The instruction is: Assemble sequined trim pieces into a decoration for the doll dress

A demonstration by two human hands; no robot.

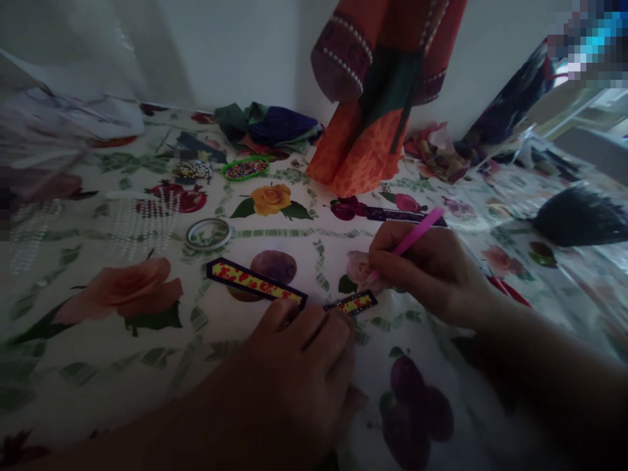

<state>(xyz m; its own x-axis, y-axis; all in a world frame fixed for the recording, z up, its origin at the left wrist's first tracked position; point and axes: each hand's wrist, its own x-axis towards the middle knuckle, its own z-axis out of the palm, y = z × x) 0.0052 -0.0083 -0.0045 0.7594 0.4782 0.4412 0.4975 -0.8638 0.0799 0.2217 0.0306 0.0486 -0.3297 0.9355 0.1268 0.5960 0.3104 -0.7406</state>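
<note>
My left hand (307,347) is closed, its bent fingers on a yellow-and-red patterned strip with a dark border (255,281). This strip runs left to a pointed end. A shorter matching strip (353,303), with small light dots along its edge, sticks out on the right of the fingers. My fingers hide whether the two are joined. Above the shorter strip, my right hand (426,268) pinches a pink pen-like stick (417,232), slanted with its lower tip pointing down left at the strip. Whether the tip touches anything is unclear.
A roll of tape (209,233) lies left of centre, near strings of pearl-like beads (144,222). Behind are a green dish of small beads (245,169), fabric scraps (275,124) and an orange dress (358,157). A dark beaded strip (405,216) lies beyond my right hand.
</note>
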